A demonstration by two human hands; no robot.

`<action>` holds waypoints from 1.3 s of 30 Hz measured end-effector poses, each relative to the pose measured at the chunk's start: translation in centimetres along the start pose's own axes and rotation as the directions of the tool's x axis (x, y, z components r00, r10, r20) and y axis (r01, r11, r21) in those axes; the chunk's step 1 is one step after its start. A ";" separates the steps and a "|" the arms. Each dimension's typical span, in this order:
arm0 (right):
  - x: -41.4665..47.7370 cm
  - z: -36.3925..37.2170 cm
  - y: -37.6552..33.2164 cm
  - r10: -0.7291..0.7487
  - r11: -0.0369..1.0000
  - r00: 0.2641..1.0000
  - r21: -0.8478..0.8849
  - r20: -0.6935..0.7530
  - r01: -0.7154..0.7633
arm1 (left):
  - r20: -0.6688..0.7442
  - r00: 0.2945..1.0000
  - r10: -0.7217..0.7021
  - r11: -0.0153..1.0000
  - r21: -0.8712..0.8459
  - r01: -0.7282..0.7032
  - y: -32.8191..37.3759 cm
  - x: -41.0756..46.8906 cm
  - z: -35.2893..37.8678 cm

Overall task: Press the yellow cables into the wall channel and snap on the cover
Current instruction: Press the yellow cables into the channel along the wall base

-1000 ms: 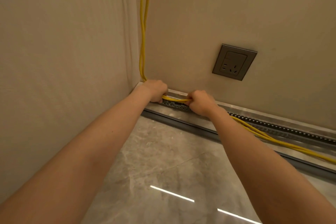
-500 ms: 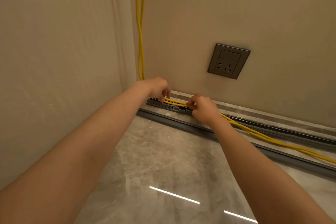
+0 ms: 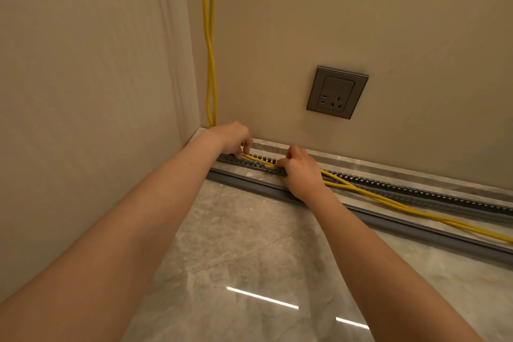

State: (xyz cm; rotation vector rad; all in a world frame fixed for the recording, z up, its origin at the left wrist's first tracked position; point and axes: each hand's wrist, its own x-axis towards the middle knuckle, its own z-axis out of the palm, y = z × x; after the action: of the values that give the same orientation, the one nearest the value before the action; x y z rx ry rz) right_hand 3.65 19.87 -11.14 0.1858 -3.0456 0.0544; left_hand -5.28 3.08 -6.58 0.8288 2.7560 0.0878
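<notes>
Two yellow cables (image 3: 394, 204) run down the room corner, then along the floor to the right. A grey slotted channel (image 3: 416, 191) lies at the foot of the back wall. My left hand (image 3: 231, 137) pinches the cables near the corner, over the channel's left end. My right hand (image 3: 301, 172) grips them a short way to the right, pushing them down between the channel's slotted walls. Between my hands the cables sit in the channel; right of my right hand they lie loose over its front edge. A long grey cover strip (image 3: 416, 230) lies on the floor in front of the channel.
A grey wall socket (image 3: 337, 92) is on the back wall above my right hand. The left wall stands close beside my left arm. Glossy marble floor (image 3: 249, 244) spreads in front of the channel.
The view has shifted slightly. My hands have lowered the cables between them into the channel, and the channel's left end now shows in front of my left hand.
</notes>
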 end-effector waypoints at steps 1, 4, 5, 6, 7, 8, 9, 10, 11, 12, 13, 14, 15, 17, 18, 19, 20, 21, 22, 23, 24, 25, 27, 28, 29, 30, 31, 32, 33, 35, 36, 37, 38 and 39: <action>0.0 -0.1 0.2 0.000 1.000 1.000 0.006 0.017 0.000 | -0.006 1.000 -0.007 1.000 0.001 0.007 0.1 0.0 0.1; -0.4 -0.7 1.0 -0.050 0.998 0.995 0.033 0.091 0.047 | 0.013 0.999 -0.044 0.999 -0.018 0.044 0.4 0.0 -0.1; -0.7 -0.9 1.3 -0.069 0.997 0.992 0.032 0.103 0.066 | 0.025 0.998 -0.050 0.998 -0.022 0.051 0.4 0.1 -0.1; -1.2 -1.1 1.8 -0.076 0.997 0.992 0.026 0.099 0.073 | 0.035 0.998 -0.052 0.998 -0.024 0.053 0.5 0.3 -0.2; -1.7 -1.1 2.2 -0.066 0.998 0.994 0.029 0.086 0.064 | 0.043 0.998 -0.052 0.998 -0.023 0.053 0.5 0.4 -0.2; -2.2 -1.0 2.7 -0.043 0.998 0.996 0.049 0.072 0.040 | 0.045 0.998 -0.052 0.998 -0.020 0.053 0.6 0.5 -0.1; -2.6 -1.0 3.1 -0.018 0.997 0.998 0.082 0.063 0.013 | 0.042 0.998 -0.054 0.998 -0.014 0.054 0.6 0.6 0.0; -2.7 -0.9 3.3 0.001 0.993 0.998 0.116 0.055 -0.008 | 0.031 0.998 -0.056 0.998 -0.007 0.056 0.7 0.5 0.1; -2.7 -1.0 3.4 0.015 0.989 0.999 0.144 0.046 -0.021 | 0.017 0.998 -0.055 0.998 0.000 0.055 0.8 0.5 0.2; -2.5 -1.1 3.5 0.025 0.985 0.999 0.168 0.026 -0.029 | 0.002 0.999 -0.053 0.999 0.006 0.053 0.8 0.5 0.3; -2.1 -1.2 3.5 0.038 0.982 0.999 0.185 -0.001 -0.037 | -0.009 0.999 -0.047 0.999 0.007 0.047 0.8 0.4 0.4; -1.8 -1.4 3.5 0.047 0.981 0.999 0.191 -0.027 -0.041 | -0.015 0.999 -0.041 0.999 0.002 0.041 0.7 0.4 0.4; -1.4 -1.6 3.4 0.044 0.983 0.998 0.181 -0.034 -0.037 | -0.019 0.999 -0.036 0.999 -0.006 0.035 0.7 0.4 0.5; -0.8 -1.9 3.2 0.010 0.991 1.000 0.131 0.003 -0.010 | -0.018 0.999 -0.036 0.999 -0.041 0.035 0.5 0.2 0.7; -0.6 -1.9 3.1 -0.006 0.993 1.000 0.115 0.024 0.003 | -0.013 0.999 -0.038 0.997 -0.061 0.037 0.3 0.1 0.8; -0.4 -1.9 2.9 -0.014 0.994 0.999 0.108 0.035 0.010 | -0.012 0.999 -0.039 0.996 -0.080 0.038 0.2 0.0 0.9; -0.3 -1.7 2.8 -0.015 0.994 0.999 0.109 0.037 0.011 | -0.014 0.999 -0.039 0.995 -0.098 0.037 0.2 -0.1 0.9; -0.2 -1.5 2.6 -0.013 0.993 0.999 0.114 0.036 0.009 | -0.018 0.999 -0.037 0.993 -0.114 0.035 0.1 -0.1 0.9; -0.2 -1.3 2.4 -0.013 0.993 0.999 0.121 0.034 0.009 | -0.020 0.999 -0.034 0.991 -0.129 0.031 0.1 -0.1 0.9; -0.1 -1.0 2.2 -0.016 0.992 0.999 0.126 0.034 0.012 | -0.021 0.999 -0.031 0.990 -0.137 0.028 0.2 -0.2 1.0; -0.1 -0.8 2.0 -0.021 0.992 0.999 0.127 0.030 0.017 | -0.021 0.999 -0.030 0.990 -0.142 0.027 0.2 -0.2 1.0; -0.2 -0.7 1.8 -0.026 0.992 0.999 0.122 0.023 0.023 | -0.023 0.999 -0.030 0.989 -0.144 0.026 0.3 -0.2 1.0; -0.4 -0.3 1.4 -0.027 0.995 1.000 0.094 -0.003 0.027 | -0.037 0.999 -0.034 0.987 -0.156 0.028 0.3 -0.3 1.2; -0.5 -0.2 1.2 -0.032 0.997 0.999 0.069 -0.015 0.033 | -0.052 0.998 -0.038 0.986 -0.163 0.029 0.2 -0.4 1.4; -0.7 0.0 1.1 -0.042 0.998 0.999 0.044 -0.026 0.043 | -0.073 0.997 -0.040 0.986 -0.166 0.028 0.2 -0.5 1.6; -0.8 0.0 1.1 -0.052 0.998 0.998 0.025 -0.034 0.053 | -0.094 0.995 -0.041 0.985 -0.171 0.024 0.2 -0.5 1.9; -0.7 -0.2 1.0 -0.056 0.998 0.998 0.019 -0.037 0.057 | -0.109 0.993 -0.039 0.983 -0.181 0.019 0.3 -0.6 2.2; -0.5 -0.5 1.1 -0.053 0.998 0.998 0.025 -0.034 0.054 | -0.114 0.993 -0.036 0.980 -0.197 0.013 0.4 -0.6 2.5; 0.0 -0.9 1.1 -0.049 0.998 0.999 0.035 -0.023 0.050 | -0.110 0.993 -0.033 0.975 -0.221 0.008 0.5 -0.6 2.7; 0.9 -1.4 0.7 -0.051 0.997 0.999 0.058 0.012 0.050 | -0.097 0.995 -0.037 0.962 -0.273 0.009 0.5 -0.5 3.0; 1.1 -1.3 0.2 -0.050 0.996 0.999 0.070 0.019 0.049 | -0.093 0.995 -0.042 0.957 -0.290 0.013 0.4 -0.5 3.1; 1.2 -1.1 -0.2 -0.046 0.996 0.999 0.082 0.017 0.044 | -0.093 0.995 -0.048 0.953 -0.302 0.018 0.2 -0.4 3.2; 1.1 -0.7 -0.6 -0.037 0.994 0.999 0.098 0.004 0.036 | -0.098 0.994 -0.056 0.950 -0.310 0.023 0.1 -0.4 3.4; 0.8 -0.2 -0.8 -0.023 0.992 1.000 0.120 -0.013 0.024 | -0.107 0.992 -0.070 0.948 -0.316 0.033 0.1 -0.5 3.7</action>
State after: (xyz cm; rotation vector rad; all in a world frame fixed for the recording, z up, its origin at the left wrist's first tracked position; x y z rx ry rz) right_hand 2.98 18.96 -10.83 0.2288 -3.0298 0.2375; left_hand -3.82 2.84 -9.97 0.6832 2.7635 0.5665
